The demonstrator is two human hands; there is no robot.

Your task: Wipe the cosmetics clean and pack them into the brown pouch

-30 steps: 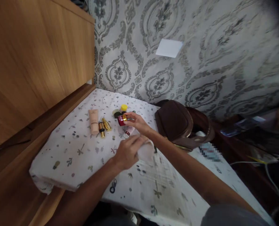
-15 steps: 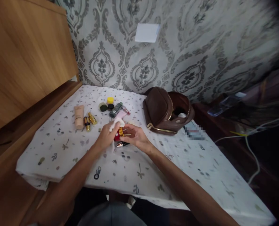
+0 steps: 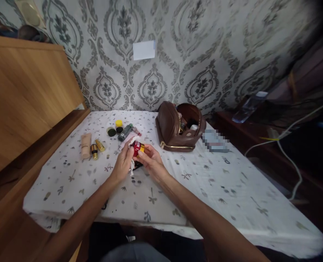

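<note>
One second ago, the right hand (image 3: 153, 160) held the red jar (image 3: 137, 148) out beyond the left hand (image 3: 123, 163); now both hands are together at the jar, above the tabletop (image 3: 205, 193). Compared with half a second ago, more of its red side and white lettering is showing. The left hand is curled, with the white cloth (image 3: 134, 139) in its grasp, and its thumb presses near the red side. The right hand is half closed, its thumb and fingers around the golden lid (image 3: 142, 148). The forearms come from the two lower corners and meet in front.
</note>
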